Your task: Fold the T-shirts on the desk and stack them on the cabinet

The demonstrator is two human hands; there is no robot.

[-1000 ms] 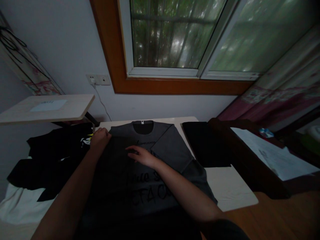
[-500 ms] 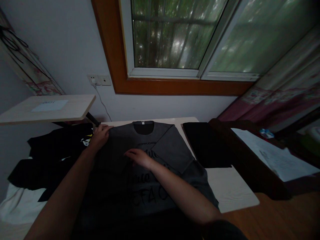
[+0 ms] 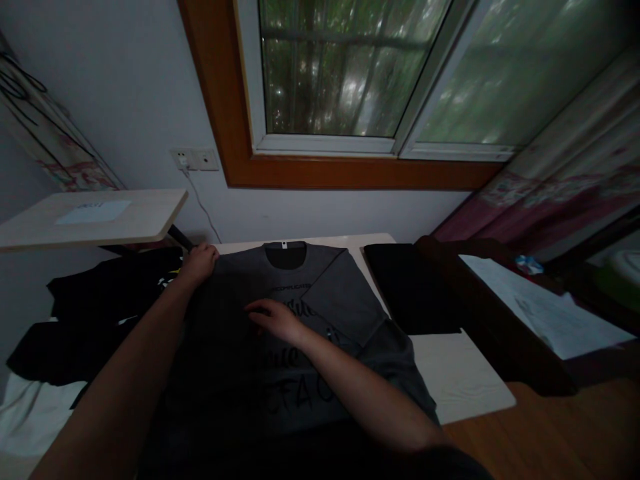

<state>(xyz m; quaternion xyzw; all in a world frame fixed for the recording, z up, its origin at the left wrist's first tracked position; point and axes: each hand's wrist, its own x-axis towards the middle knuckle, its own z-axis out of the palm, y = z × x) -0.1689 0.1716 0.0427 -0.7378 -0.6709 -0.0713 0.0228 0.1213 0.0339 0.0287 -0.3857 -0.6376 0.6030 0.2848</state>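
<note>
A dark grey T-shirt (image 3: 333,300) with black lettering lies spread on a pale table, its neckline toward the wall. Its sleeve on the right is laid inward across the chest. At the far left shoulder, my left hand (image 3: 200,262) is closed on the shirt's edge, fingers curled. My right hand (image 3: 277,321) rests over the middle of the chest and covers part of the print. Its fingers point left, loosely bent and slightly apart; their undersides are hidden. The lower part of the shirt fades into shadow.
Folded black cloth (image 3: 413,287) lies on the pale table (image 3: 460,377) to the right. Black garments (image 3: 110,287) are heaped at left beneath a raised wooden shelf (image 3: 145,217). A dark wooden piece with a white sheet (image 3: 545,307) stands at right. Behind are a window and wall socket (image 3: 194,159).
My left hand's fingers have gone from stretched out to curled at the shirt's shoulder. My right hand has barely moved. The view has shifted slightly.
</note>
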